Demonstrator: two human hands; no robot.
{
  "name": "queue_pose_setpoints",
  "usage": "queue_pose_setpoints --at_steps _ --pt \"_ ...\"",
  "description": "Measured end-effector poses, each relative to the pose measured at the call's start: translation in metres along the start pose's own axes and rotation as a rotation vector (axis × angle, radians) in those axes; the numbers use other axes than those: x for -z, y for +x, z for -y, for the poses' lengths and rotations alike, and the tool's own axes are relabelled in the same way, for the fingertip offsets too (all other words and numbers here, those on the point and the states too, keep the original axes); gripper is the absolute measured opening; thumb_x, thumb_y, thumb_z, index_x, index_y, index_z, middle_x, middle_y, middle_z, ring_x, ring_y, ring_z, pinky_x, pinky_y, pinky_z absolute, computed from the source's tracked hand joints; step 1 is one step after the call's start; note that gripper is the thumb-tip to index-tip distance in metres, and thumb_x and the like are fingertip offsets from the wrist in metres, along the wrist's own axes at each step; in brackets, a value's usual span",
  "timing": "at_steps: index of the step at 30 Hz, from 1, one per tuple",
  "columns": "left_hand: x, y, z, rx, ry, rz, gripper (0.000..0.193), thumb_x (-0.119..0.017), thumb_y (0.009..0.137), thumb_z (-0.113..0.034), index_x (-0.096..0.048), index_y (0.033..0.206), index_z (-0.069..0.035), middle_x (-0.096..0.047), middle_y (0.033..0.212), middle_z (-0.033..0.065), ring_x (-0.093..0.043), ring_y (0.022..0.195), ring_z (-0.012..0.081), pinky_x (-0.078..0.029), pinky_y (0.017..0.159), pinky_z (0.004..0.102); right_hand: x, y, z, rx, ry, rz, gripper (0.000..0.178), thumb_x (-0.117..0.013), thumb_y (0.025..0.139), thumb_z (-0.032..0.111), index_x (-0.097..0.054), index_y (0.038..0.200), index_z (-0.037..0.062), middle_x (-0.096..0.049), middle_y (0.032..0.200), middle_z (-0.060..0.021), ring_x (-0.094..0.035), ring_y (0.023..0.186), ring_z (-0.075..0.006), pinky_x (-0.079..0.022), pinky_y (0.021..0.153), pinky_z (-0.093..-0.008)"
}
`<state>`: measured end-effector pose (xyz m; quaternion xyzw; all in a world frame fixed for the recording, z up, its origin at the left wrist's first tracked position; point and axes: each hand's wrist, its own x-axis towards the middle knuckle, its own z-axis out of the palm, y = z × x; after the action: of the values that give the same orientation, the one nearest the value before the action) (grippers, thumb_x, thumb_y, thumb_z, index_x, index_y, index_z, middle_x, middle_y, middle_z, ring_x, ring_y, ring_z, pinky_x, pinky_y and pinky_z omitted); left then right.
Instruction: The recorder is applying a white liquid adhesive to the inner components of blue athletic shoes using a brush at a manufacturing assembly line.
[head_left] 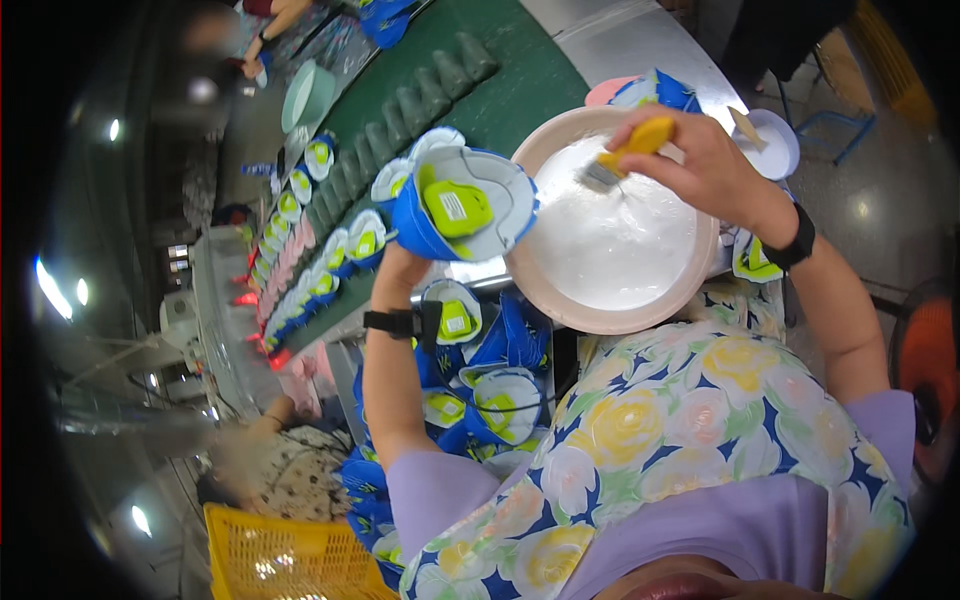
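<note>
In the head view, a green belt (520,85) slants from upper centre to lower left, bare between dark forms (431,95) and bowl (600,320); metal worktop (615,42) lies along the top, floor (850,212) at right. Mid-frame, the left hand (403,268) grips a blue shoe upper (463,208) by the bowl's left rim; the right hand (705,165) holds a brush (643,145) over white liquid (615,250).

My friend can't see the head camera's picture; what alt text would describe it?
A person's left hand holds up a blue, white and lime-green shoe upper, while the right hand holds a yellow-handled brush over a pale pink basin of white liquid. Beyond, similar uppers stand in rows on a green conveyor belt.
</note>
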<state>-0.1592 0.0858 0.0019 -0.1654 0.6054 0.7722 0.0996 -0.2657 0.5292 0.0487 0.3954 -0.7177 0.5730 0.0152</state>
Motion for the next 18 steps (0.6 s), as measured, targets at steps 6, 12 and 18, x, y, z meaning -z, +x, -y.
queue_pose_setpoints --at_steps 6,12,18 --pt "-0.083 0.003 0.002 -0.006 0.186 0.119 0.068 -0.062 0.091 -0.046 -0.038 0.144 -0.011 -0.055 0.136 0.0101 -0.059 0.118 0.0281 -0.053 0.096 0.0472 0.005 0.029 -0.001 0.070 0.098 -0.086 0.020 -0.068 0.090 0.021 -0.061 0.102 0.0053 -0.068 0.085 -0.0100 -0.066 0.073 -0.0200 -0.050 0.065 -0.0270" --pt "-0.105 0.002 0.018 -0.181 -0.090 0.110 0.066 -0.060 0.092 -0.046 -0.036 0.146 -0.016 -0.049 0.143 0.0108 -0.052 0.127 0.0304 -0.045 0.105 0.0495 -0.002 0.020 -0.009 0.043 -0.035 -0.194 0.023 -0.071 0.088 0.021 -0.059 0.096 0.0035 -0.067 0.077 -0.0119 -0.066 0.068 -0.0242 -0.051 0.061 -0.0289" --pt "-0.150 -0.001 0.029 -0.232 -0.181 -0.227 0.048 -0.047 0.101 -0.029 -0.039 0.145 -0.011 -0.051 0.140 0.0084 -0.054 0.124 0.0255 -0.046 0.104 0.0409 -0.025 0.004 -0.014 -0.249 0.049 -0.346 0.032 -0.074 0.085 0.025 -0.058 0.089 -0.0031 -0.065 0.069 -0.0135 -0.065 0.062 -0.0204 -0.050 0.056 -0.0278"
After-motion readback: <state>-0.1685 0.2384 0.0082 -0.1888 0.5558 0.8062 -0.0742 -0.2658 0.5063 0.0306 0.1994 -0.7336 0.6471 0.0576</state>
